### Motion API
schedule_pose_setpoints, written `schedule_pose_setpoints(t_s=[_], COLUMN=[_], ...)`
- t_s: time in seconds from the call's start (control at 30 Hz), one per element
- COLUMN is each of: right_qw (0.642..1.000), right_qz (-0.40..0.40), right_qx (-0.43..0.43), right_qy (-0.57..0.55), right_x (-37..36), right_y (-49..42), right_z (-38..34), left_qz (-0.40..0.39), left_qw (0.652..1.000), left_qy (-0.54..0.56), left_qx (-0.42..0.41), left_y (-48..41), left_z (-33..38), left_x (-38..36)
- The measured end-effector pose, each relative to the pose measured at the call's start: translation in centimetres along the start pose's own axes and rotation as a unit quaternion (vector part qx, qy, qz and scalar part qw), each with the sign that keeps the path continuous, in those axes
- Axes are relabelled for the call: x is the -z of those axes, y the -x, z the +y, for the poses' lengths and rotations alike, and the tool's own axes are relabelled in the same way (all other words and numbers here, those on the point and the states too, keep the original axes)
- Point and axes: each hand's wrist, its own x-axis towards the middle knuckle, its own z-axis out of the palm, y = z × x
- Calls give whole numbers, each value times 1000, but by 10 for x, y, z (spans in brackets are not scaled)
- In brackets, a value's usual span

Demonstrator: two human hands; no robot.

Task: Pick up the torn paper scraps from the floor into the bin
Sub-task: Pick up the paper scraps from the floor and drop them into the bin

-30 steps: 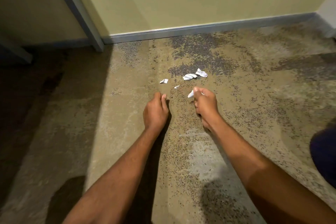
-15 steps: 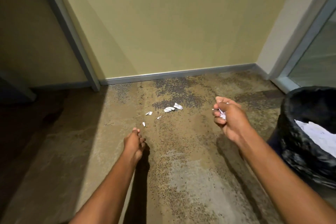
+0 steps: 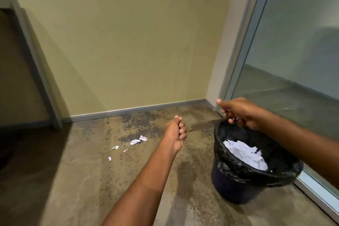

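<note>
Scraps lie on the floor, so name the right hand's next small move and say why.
Probably open the right hand to drop its paper scrap: it hovers over the lined bin, fingers curled round what looks like a white bit.

A: Room?
B: Plain yellow-green wall (image 3: 137, 42), metal baseboard (image 3: 137, 110) along the wall's foot.
A: Floor?
B: Mottled brown floor (image 3: 82, 180), dark speckled patches near the wall. Grey door frame (image 3: 31, 51) left of the wall, in shadow. Frosted glass panel (image 3: 293, 51) right of the wall.
</note>
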Motion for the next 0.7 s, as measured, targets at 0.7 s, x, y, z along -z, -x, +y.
schedule_pose_setpoints(t_s=[0.7], right_qw=[984], right_qz=[100], right_qx=[-144], right_qy=[-7], right_x=[151], right_y=[-7], right_z=[89], left_qz=[-157], left_qw=[928], left_qy=[-335], left_qx=[30], left_y=[-17], left_z=[-94], left_x=[-168])
